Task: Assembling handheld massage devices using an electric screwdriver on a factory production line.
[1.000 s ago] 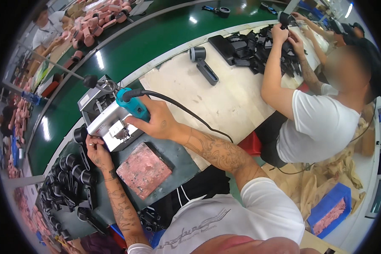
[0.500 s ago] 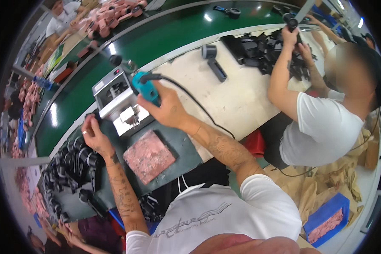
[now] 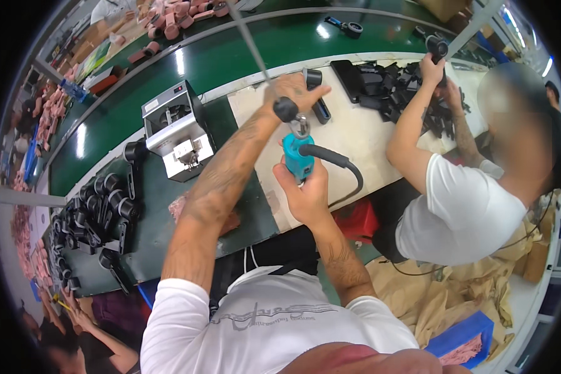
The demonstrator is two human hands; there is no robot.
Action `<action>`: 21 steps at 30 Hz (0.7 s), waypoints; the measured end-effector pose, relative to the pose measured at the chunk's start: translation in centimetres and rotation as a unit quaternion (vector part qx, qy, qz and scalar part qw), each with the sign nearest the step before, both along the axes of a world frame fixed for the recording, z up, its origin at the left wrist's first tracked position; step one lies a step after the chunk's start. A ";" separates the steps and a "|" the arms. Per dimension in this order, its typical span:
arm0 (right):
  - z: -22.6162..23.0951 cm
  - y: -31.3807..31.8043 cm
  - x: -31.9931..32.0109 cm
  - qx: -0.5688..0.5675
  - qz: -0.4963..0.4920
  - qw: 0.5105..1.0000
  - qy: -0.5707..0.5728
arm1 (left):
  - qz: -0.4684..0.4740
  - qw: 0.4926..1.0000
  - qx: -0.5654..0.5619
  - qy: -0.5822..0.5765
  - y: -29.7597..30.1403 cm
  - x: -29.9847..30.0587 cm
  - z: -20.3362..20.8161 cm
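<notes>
In my right hand (image 3: 306, 190) is a teal power tool (image 3: 299, 156), probably an electric screwdriver, held upright with the fingers wrapped round its body. A metal ring and a black ball (image 3: 286, 109) sit at its top, and a thick black cable leaves its side. My left hand (image 3: 296, 93) reaches across above it, fingers apart, close to a black handled piece with a round head (image 3: 321, 111). Part of that piece is hidden behind the hand; any contact cannot be made out. Under my left forearm, a pink mottled block (image 3: 229, 223) is mostly covered.
A silver boxy machine (image 3: 179, 134) stands on the dark mat (image 3: 162, 218). Several black handled pieces (image 3: 100, 209) crowd the left. Black parts (image 3: 386, 87) are heaped at right, beside a co-worker (image 3: 461, 199). Behind runs a green conveyor (image 3: 224, 59); a blue bin (image 3: 461, 340) sits lower right.
My left hand has swung from beside the machine across to the right. My right hand has drawn the teal tool away from the machine, rightward. A black piece now lies left of the machine.
</notes>
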State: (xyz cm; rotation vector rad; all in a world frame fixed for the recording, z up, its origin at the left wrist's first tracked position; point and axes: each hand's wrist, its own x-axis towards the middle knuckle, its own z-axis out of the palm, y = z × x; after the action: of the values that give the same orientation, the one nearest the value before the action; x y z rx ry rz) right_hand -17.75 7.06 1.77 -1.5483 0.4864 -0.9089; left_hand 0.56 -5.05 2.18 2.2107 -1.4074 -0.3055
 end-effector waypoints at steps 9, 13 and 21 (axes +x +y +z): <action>-1.2 0.0 -3.1 -0.005 -0.081 0.997 0.015 | 0.040 0.993 0.043 0.100 0.3 -1.3 -3.0; -0.3 -0.3 -3.1 -0.027 -0.113 0.993 -0.032 | -0.020 0.994 -0.082 0.068 9.4 -0.8 -2.2; 0.9 0.4 0.2 0.004 -0.040 0.996 -0.080 | -0.019 0.990 -0.131 0.040 26.4 0.5 0.2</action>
State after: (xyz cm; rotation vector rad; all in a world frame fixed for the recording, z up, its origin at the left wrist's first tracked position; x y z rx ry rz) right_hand -17.53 7.43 2.71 -1.4448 0.4381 -1.0815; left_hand 1.09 21.39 2.41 1.9409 -1.3630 -0.2066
